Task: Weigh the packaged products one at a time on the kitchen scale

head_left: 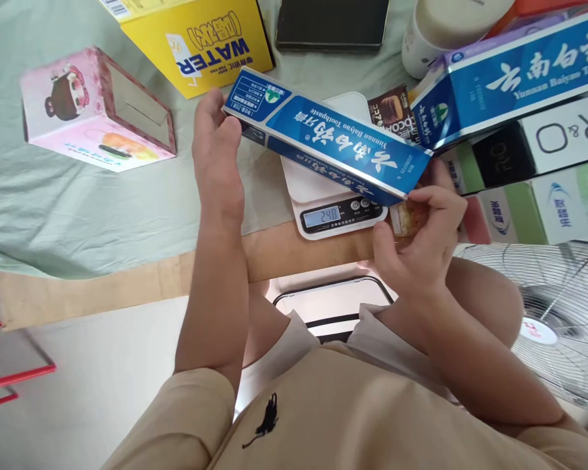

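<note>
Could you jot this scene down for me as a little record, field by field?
Held item: blue toothpaste box, tilted across the view
Left hand: grips the box's left end between thumb and fingers
Right hand: fingers at its right end, thumb apart; firmness unclear
Under the box: white scale; contact between them unclear
Display: digits look like 248; any decimal point unclear
Left side: pink box, yellow WATER box
Right side: another toothpaste box
Surface: pale green cloth

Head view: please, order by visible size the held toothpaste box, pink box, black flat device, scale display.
1. Held toothpaste box and pink box: too alike to rank
2. Black flat device
3. Scale display
</note>
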Motion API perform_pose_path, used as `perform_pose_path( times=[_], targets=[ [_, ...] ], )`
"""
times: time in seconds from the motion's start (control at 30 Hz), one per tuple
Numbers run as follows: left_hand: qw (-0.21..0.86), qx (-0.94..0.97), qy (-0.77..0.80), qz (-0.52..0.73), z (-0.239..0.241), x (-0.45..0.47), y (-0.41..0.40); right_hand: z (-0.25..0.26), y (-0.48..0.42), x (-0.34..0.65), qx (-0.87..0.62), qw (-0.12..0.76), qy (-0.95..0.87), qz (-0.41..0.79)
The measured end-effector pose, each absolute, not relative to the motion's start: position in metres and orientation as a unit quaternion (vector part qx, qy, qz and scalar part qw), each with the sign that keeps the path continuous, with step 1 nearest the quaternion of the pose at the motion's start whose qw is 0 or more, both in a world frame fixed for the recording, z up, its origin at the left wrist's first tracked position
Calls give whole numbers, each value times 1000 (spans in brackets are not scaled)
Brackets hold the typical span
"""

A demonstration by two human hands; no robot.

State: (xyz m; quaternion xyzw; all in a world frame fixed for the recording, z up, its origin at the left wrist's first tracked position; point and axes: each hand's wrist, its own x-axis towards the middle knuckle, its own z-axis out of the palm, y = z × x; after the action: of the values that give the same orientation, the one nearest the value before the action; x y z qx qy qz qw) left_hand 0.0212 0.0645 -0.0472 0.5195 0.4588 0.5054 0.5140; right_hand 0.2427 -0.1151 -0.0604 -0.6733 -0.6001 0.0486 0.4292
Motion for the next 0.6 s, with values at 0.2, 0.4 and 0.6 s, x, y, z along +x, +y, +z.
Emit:
perform_pose_path(
  times=[0.2,0.4,0.6],
  targets=[
    [534,447,468,543,-35,37,62,-58,-106,243,-674,447,-585,54],
    [536,383,494,567,-21,46,55,-54,-96,239,-678,457,-576,18],
    [529,406,450,595,8,42,34,-28,-118,240,-559,541,-627,-39]
  ],
)
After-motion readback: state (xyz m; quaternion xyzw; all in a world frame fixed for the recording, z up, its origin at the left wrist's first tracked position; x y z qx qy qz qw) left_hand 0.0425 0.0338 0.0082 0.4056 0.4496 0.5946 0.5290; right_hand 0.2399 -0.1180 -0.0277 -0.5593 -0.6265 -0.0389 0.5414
